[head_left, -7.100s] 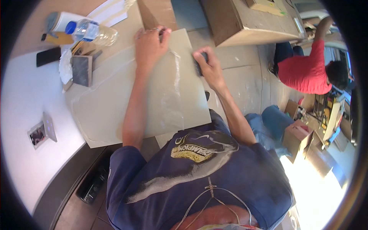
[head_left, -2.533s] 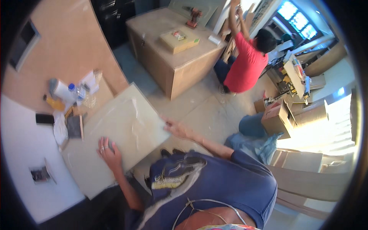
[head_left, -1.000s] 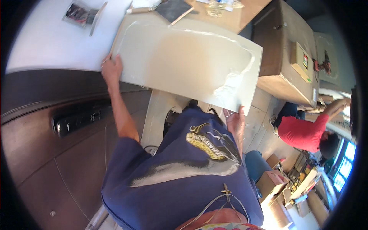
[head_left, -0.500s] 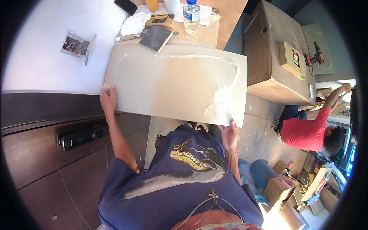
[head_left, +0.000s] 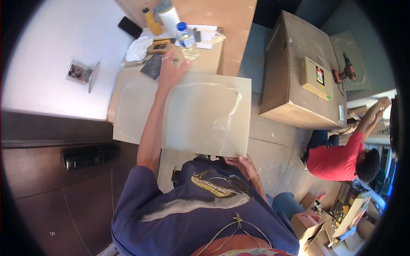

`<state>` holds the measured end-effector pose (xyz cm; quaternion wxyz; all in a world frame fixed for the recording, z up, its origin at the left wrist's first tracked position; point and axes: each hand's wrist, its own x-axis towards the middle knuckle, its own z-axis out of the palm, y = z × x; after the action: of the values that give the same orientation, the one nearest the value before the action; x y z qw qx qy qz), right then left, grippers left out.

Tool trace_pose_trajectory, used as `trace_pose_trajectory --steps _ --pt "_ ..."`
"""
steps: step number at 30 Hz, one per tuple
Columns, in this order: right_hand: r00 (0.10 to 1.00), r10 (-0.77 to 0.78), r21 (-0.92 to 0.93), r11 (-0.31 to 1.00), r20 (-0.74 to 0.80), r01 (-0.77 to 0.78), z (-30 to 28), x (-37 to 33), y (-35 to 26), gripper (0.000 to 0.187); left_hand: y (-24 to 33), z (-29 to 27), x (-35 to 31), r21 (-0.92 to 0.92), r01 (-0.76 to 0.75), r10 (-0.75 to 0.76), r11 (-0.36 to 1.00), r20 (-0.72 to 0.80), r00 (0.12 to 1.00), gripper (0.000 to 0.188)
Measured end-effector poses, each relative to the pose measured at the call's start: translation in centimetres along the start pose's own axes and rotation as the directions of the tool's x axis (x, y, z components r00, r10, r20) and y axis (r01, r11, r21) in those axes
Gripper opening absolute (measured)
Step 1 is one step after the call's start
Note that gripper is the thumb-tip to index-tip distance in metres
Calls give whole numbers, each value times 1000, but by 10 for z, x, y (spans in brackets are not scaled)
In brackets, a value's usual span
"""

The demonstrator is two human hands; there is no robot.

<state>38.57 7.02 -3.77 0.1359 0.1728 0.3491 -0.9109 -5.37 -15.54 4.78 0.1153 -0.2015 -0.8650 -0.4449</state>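
A pale, flat panel (head_left: 200, 115) lies in front of me, with a whitish smeared line along its far and right edges. My right hand (head_left: 245, 165) grips its near right corner, thumb on top. My left hand (head_left: 171, 70) reaches over the panel to its far edge, thumb spread from the fingers. Right beside that hand is a dark, flat square block (head_left: 151, 67), partly covered by it; whether they touch I cannot tell. Just beyond the fingers are a wooden hand plane (head_left: 159, 48) and a clear bottle with a blue cap (head_left: 186, 42).
A crumpled white cloth (head_left: 139, 49), a phone (head_left: 130, 27), a yellow bottle (head_left: 152, 22) and a white flask (head_left: 168, 19) stand or lie behind. At right are a wooden cabinet (head_left: 294, 72), a drill (head_left: 345, 70) and a person in red (head_left: 333, 158). An open wall box (head_left: 79, 71) is at left.
My left hand has let go of the panel's left edge and moved up and right to the dark block. The panel now appears lower and further left; my right hand stays at its corner.
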Motion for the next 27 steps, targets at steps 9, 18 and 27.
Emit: trace_pose_trajectory --steps 9,18,27 --pt "995 -93 -423 901 23 94 -4 -2 -54 43 1 75 71 -63 182 -188 981 -104 977 61" --pt "987 -34 -435 895 156 100 -26 -3 -72 44 86 70 31 -87 31 -43 996 -151 988 56" --pt "973 39 -799 578 228 163 -69 37 -133 60 123 35 -41 -92 52 -58 994 -66 996 40"
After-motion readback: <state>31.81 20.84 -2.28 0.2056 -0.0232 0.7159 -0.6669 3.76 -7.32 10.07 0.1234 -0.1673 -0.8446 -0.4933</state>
